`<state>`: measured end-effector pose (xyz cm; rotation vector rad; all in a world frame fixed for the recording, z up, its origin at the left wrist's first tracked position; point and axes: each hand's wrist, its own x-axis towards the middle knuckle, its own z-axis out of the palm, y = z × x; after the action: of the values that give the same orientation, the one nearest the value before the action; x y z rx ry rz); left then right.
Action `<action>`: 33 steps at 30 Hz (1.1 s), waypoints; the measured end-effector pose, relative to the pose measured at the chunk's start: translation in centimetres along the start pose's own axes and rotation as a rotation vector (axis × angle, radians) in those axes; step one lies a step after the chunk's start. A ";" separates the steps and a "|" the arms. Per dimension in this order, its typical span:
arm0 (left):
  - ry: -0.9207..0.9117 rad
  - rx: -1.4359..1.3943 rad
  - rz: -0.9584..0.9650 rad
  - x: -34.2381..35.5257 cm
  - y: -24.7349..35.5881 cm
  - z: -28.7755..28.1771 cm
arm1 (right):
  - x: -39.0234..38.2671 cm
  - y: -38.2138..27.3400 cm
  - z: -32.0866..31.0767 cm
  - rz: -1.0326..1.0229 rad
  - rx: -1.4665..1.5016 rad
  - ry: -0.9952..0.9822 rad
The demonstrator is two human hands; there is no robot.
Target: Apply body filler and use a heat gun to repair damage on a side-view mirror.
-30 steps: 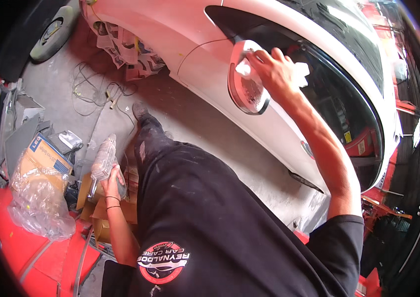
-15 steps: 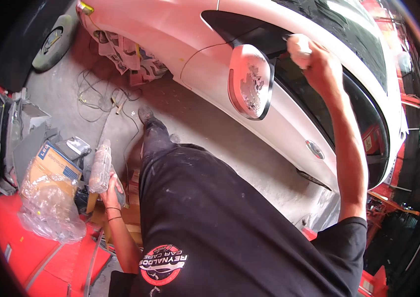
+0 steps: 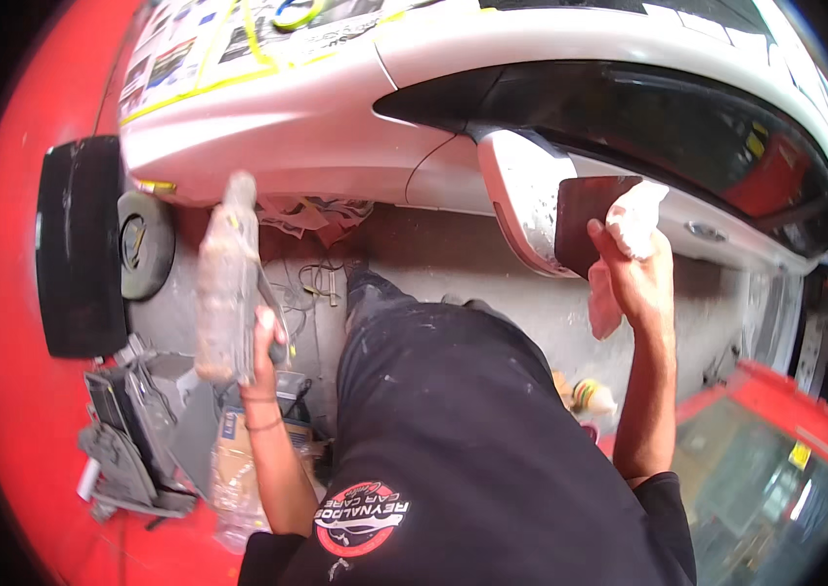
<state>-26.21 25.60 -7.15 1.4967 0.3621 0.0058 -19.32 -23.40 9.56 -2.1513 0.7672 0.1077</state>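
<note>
A cloudy, dusty plastic bottle (image 3: 225, 303) is gripped upright in my left hand (image 3: 265, 350), its narrow neck at the top. Something dark, partly hidden, shows beside those fingers. My right hand (image 3: 643, 288) closes around a crumpled white cloth (image 3: 635, 220), and a pinkish flap hangs below the palm. Beside it is the white car's side mirror (image 3: 521, 190), its housing scuffed and patchy. A dark reddish rectangular panel (image 3: 585, 215) lies between housing and thumb; I cannot tell whether it is the mirror's glass or a held sheet.
The white car (image 3: 306, 127) spans the far side, with newspaper (image 3: 184, 59) taped on its front. A wheel (image 3: 145, 244) and a black panel (image 3: 82, 244) stand at left. Grey parts (image 3: 135, 430) and a box (image 3: 233, 444) lie near left. A glass pane (image 3: 756, 479) is near right.
My view has swung toward the car's front. The bottle has been raised higher in my left hand. My right hand with the cloth has come down from the window to beside the side mirror.
</note>
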 end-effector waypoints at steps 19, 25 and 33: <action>-0.896 -0.346 -0.086 19.9 13.2 13.0 | -3.1 0.9 10.2 0.106 0.017 0.591; -0.980 -0.326 -0.036 20.7 14.3 13.4 | -4.8 0.6 11.2 0.274 0.338 0.675; -1.005 -0.245 -0.037 22.8 15.2 11.0 | -4.5 1.2 13.4 0.251 0.458 0.786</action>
<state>1.32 21.30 2.65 1.0849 -0.4125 -0.6828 -21.22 -11.84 1.47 -1.6172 1.3481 -0.7540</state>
